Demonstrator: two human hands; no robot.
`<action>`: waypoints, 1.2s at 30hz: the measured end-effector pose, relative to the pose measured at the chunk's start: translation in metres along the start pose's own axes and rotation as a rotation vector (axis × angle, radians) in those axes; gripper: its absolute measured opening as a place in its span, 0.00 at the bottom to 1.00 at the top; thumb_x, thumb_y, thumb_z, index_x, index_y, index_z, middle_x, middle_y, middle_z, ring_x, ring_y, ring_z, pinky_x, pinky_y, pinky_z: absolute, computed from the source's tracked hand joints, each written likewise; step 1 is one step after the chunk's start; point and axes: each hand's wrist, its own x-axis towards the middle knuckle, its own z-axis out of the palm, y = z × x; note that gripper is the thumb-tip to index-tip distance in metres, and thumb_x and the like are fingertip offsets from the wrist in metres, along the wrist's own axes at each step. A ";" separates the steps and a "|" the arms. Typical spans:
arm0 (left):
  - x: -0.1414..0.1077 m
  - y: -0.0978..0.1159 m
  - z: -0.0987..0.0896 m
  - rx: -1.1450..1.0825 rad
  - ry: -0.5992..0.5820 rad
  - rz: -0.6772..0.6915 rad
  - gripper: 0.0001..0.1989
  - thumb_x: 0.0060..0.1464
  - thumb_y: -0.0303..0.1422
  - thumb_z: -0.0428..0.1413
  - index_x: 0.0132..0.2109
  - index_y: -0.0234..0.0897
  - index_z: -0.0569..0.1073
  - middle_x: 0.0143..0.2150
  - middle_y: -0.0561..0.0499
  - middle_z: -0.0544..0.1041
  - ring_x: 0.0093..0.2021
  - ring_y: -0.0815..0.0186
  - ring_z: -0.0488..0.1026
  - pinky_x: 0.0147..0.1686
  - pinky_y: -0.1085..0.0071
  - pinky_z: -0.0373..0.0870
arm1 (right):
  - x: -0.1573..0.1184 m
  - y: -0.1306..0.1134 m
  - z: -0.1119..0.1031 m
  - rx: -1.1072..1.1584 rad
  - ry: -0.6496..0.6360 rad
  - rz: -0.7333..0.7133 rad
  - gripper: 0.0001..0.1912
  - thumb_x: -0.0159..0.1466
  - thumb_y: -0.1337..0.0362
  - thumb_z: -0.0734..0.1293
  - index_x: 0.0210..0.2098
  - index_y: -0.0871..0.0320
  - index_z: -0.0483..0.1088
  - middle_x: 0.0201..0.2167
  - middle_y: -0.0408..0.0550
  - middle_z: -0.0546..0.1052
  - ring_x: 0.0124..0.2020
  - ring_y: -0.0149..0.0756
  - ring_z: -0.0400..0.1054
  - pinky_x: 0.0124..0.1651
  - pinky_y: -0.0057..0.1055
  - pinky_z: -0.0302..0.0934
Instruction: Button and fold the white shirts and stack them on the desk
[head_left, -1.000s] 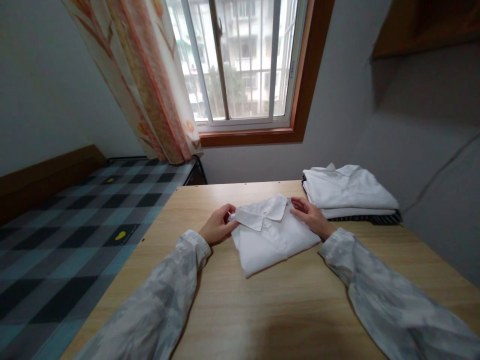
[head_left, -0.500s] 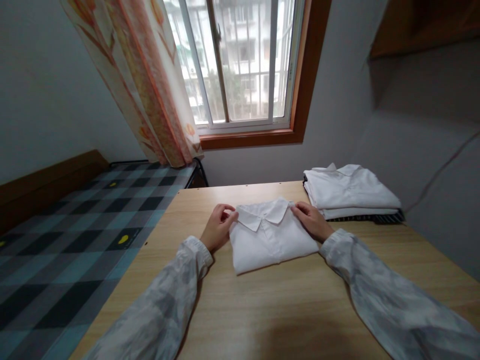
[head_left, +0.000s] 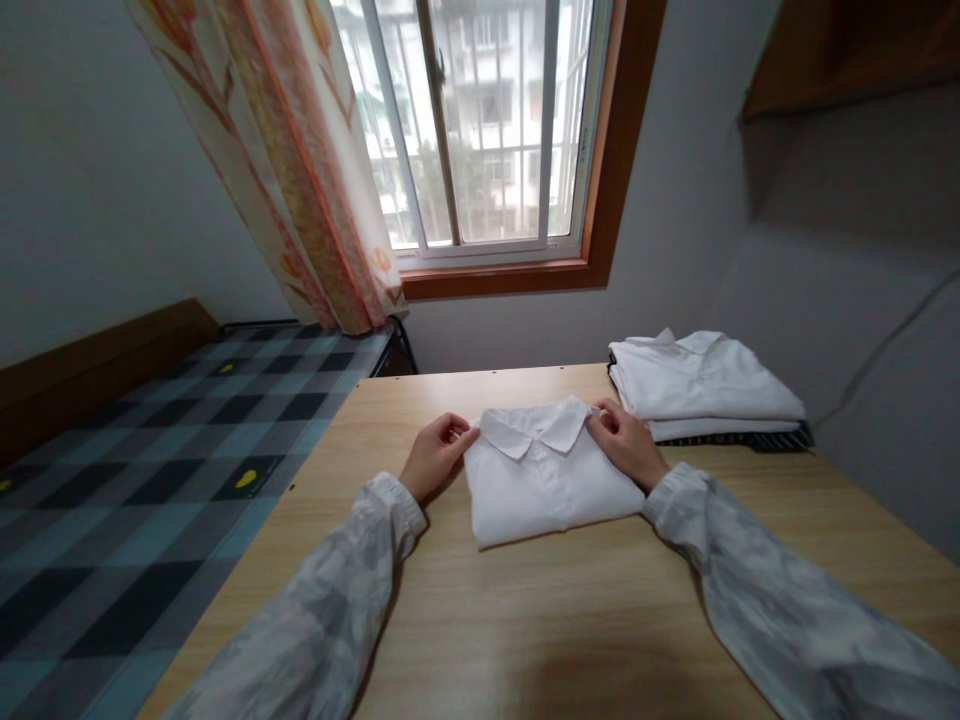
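Nearest to us, before the grip, the wooden table [head_left: 510, 620] gives bare surface for sliding; on it, between our hands, lies the folded white shirt [head_left: 555, 490], its collar [head_left: 536, 428] on the far side; our left hand [head_left: 435, 455] pinches the far left corner, and our right hand [head_left: 628, 442] pinches the far right one, close beside the collar; whether these corners are slightly raised, we cannot tell.

We judge the cloth light and soft, not fragile but easy to crease; the two shoulder corners seem good places for holding, while the free near edge could sag in a lift; just beyond our right hand, the stack of folded clothes [head_left: 705, 375] limits the room; left of our left hand, the table edge comes near, with the checked bed [head_left: 187, 480] past it.
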 end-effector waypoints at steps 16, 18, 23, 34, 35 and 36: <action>0.004 0.001 0.000 -0.145 0.022 -0.004 0.20 0.58 0.49 0.69 0.46 0.36 0.80 0.38 0.48 0.83 0.36 0.62 0.78 0.38 0.67 0.74 | -0.002 -0.010 -0.004 0.199 -0.005 0.026 0.19 0.71 0.44 0.64 0.41 0.53 0.75 0.35 0.45 0.79 0.35 0.41 0.70 0.41 0.35 0.62; 0.003 0.001 0.000 -0.146 0.021 0.003 0.20 0.58 0.48 0.69 0.46 0.36 0.80 0.39 0.48 0.83 0.37 0.62 0.79 0.38 0.67 0.74 | -0.002 -0.011 -0.003 0.210 0.027 0.024 0.19 0.70 0.44 0.66 0.40 0.53 0.75 0.34 0.45 0.77 0.34 0.39 0.68 0.39 0.34 0.62; 0.002 0.003 0.000 -0.157 -0.023 0.010 0.21 0.58 0.46 0.69 0.51 0.37 0.79 0.45 0.46 0.83 0.35 0.66 0.76 0.35 0.70 0.72 | -0.003 -0.011 -0.001 0.252 0.041 0.010 0.19 0.67 0.46 0.69 0.46 0.54 0.76 0.37 0.46 0.77 0.32 0.38 0.67 0.32 0.31 0.61; 0.004 0.001 0.001 0.046 -0.050 0.057 0.15 0.62 0.44 0.65 0.45 0.37 0.83 0.37 0.49 0.83 0.34 0.63 0.76 0.36 0.68 0.71 | 0.000 0.000 0.002 0.089 0.003 -0.055 0.22 0.69 0.47 0.66 0.25 0.54 0.68 0.25 0.43 0.71 0.30 0.38 0.65 0.35 0.34 0.58; 0.004 0.001 0.001 0.050 -0.034 0.066 0.14 0.61 0.44 0.65 0.44 0.38 0.83 0.37 0.49 0.83 0.34 0.63 0.76 0.36 0.67 0.71 | 0.000 0.003 0.002 0.066 0.005 -0.031 0.20 0.68 0.48 0.67 0.25 0.53 0.68 0.24 0.43 0.70 0.29 0.37 0.65 0.35 0.34 0.57; 0.004 0.001 0.002 0.051 -0.022 0.076 0.14 0.61 0.44 0.65 0.43 0.38 0.83 0.38 0.48 0.83 0.35 0.62 0.76 0.37 0.67 0.72 | 0.001 0.005 0.003 0.054 0.008 -0.006 0.18 0.66 0.49 0.68 0.26 0.53 0.68 0.24 0.42 0.71 0.29 0.37 0.65 0.35 0.34 0.57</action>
